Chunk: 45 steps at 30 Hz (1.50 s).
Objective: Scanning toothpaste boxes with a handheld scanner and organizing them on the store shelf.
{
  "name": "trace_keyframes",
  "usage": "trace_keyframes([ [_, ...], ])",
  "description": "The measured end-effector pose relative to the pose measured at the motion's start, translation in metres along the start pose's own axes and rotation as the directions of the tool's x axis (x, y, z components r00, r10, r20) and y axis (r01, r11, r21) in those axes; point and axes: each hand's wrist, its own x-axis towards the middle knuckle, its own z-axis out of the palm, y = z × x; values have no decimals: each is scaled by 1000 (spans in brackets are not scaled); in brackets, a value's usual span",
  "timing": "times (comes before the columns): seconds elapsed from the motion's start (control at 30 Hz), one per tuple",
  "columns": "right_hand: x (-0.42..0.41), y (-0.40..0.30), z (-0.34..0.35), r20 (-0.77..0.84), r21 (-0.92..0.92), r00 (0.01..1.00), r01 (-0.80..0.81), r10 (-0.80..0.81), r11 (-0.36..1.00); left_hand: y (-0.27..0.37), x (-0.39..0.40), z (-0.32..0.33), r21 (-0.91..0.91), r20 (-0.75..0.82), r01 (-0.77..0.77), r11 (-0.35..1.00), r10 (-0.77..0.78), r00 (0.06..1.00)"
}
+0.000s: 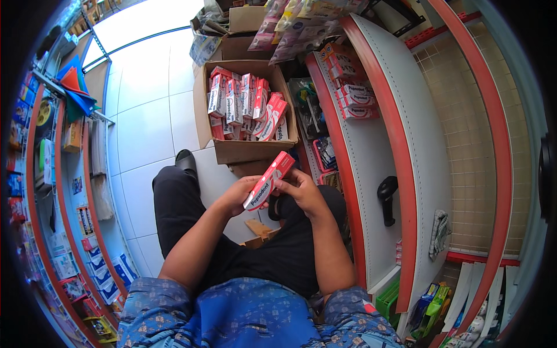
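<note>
Between my two hands I hold one red and white Pepsodent toothpaste box [269,182], tilted with its upper end to the right. My left hand [240,195] grips its lower left side, the fingers partly hidden beneath it. Around the upper right side my right hand [300,189] closes, thumb on the printed face. Just beyond stands an open cardboard carton [254,153] filled with several more toothpaste boxes [234,101], some upright and some leaning. To the right, similar boxes [357,102] are stacked on a white shelf [370,148] with a red front edge.
A black handheld scanner [386,200] and a checked cloth [439,235] lie on the right shelves. A green basket [387,298] sits low at right. Hanging packets [300,30] overhang the carton's far side. Stocked shelves [61,187] line the left, across the white tiled floor [143,117].
</note>
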Motion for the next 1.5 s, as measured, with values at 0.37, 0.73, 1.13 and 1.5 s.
trace_keyframes([
  [0.37, -12, -36, -51, -556, 401, 824, 385, -113, 831, -12, 9, -19, 67, -341, -60, 996, 79, 937],
  [0.73, 68, -92, -229, -761, 265, 639, 464, -112, 845, -17, 25, -5, 82, -326, -12, 997, 38, 945],
  [1.13, 89, -104, -179, -875, -110, 415, 328, -249, 938, -15, 20, -12, 93, -347, 8, 996, 25, 937],
  [1.5, 95, -97, -186, -884, -147, 386, 305, -263, 941, -17, 19, -13, 131, -359, 19, 991, 30, 933],
])
